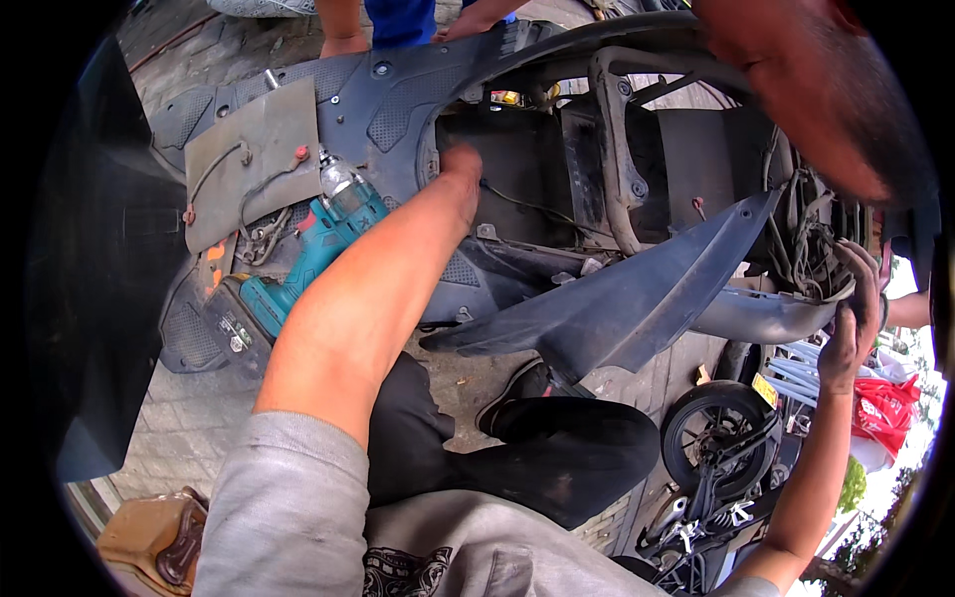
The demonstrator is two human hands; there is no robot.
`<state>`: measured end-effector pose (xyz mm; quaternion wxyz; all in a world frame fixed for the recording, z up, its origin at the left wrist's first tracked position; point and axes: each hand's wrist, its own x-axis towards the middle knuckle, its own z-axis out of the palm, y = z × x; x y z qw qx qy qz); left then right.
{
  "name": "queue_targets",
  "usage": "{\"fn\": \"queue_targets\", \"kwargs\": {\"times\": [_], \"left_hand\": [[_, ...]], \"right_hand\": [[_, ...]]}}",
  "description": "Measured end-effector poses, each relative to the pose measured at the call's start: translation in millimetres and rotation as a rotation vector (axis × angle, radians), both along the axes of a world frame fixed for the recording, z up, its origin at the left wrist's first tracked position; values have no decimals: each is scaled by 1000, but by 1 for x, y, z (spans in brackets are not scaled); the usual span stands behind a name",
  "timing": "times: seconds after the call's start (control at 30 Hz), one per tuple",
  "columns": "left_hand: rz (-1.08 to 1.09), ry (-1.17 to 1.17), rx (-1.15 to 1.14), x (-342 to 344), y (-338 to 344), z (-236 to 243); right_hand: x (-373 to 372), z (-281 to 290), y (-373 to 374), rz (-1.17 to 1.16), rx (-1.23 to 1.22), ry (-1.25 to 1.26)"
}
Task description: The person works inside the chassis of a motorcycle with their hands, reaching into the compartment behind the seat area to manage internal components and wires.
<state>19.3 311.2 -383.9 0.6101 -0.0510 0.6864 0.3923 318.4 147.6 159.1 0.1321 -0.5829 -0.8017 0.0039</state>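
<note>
A dark scooter body lies across the view, its footboard [388, 99] at the left and its frame opening in the middle. My left hand [461, 164] reaches over the rim into that opening, with its fingers hidden inside. At the tail, my right hand [858, 308] is wrapped around the end of a grey tail panel [776, 316], fingers on the upper side and thumb below. A pointed dark side panel [637, 289] slants between my hands, along the near side of the frame. Beneath my left forearm, a teal cordless drill [333, 239] rests on the footboard.
A grey flap [249, 164] with cables lies on the footboard. Bundled wires [811, 224] fill the tail. Another person's head [806, 90] leans in at the upper right; other hands [345, 45] are at the far edge. A motorcycle wheel [718, 438] stands lower right.
</note>
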Motion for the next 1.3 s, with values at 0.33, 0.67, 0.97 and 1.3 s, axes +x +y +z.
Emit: {"fn": "queue_targets", "kwargs": {"times": [0.33, 0.67, 0.97, 1.3], "left_hand": [[-1101, 922, 362, 9, 56, -90], [-896, 772, 209, -8, 17, 5], [-945, 828, 206, -5, 19, 29], [-1033, 894, 230, 5, 30, 28]], "right_hand": [[-71, -25, 137, -11, -1231, 163], [-60, -138, 211, -96, -1646, 366], [-148, -266, 235, 120, -1346, 374], [-200, -342, 250, -48, -1384, 498]]}}
